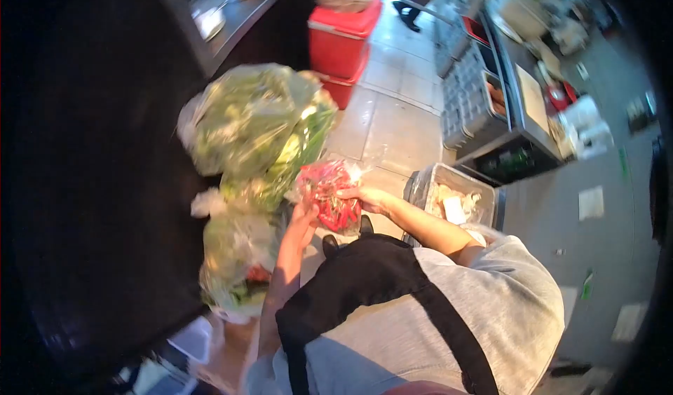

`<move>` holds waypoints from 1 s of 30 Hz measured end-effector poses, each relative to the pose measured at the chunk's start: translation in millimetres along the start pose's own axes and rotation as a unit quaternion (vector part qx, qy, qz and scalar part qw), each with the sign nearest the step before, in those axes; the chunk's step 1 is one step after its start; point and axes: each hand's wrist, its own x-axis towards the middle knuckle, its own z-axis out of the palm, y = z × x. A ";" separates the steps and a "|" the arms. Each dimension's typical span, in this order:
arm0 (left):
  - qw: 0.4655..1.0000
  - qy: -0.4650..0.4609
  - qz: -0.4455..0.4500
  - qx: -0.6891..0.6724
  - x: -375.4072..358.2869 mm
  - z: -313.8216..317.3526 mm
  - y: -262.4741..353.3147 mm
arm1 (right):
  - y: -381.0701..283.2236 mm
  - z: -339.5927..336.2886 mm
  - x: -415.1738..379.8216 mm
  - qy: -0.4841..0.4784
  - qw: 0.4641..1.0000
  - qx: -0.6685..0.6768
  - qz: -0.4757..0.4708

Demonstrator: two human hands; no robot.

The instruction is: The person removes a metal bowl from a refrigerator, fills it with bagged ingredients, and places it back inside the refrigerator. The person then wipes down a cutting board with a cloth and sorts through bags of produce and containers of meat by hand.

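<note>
Between my two hands is a clear plastic bag of red chillies (336, 206), held in front of my dark apron. My left hand (303, 220) grips the bag's left side, its fingers partly behind the plastic. On the right side my right hand (370, 198) closes on the bag, thumb lying over the top. Just left of the chillies stands a large clear bag of green vegetables (256, 118). Nearer to me, beside my left forearm, sits another plastic bag of greens (242, 255) with something red inside.
Red stacked tubs (340, 41) stand on the tiled floor (396, 107) ahead. To my right are a lined bin (459, 185) with scraps, a grey crate (473, 104) and a worktop (529, 97). A dark vertical surface (105, 185) fills the left. Another person's feet (406, 16) show far ahead.
</note>
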 end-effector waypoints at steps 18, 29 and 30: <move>0.939 -0.025 -0.313 0.138 170.3 42.9 -44.6 | -23.4 -233.5 -182.4 0.412 0.802 0.340 -0.268; 0.879 0.193 -0.320 0.296 266.8 10.2 -100.6 | -150.6 -537.9 -337.5 0.440 0.743 0.281 -0.419; 0.856 0.226 -0.303 0.353 266.4 6.2 -104.2 | -186.7 -525.6 -347.2 0.459 0.703 0.277 -0.467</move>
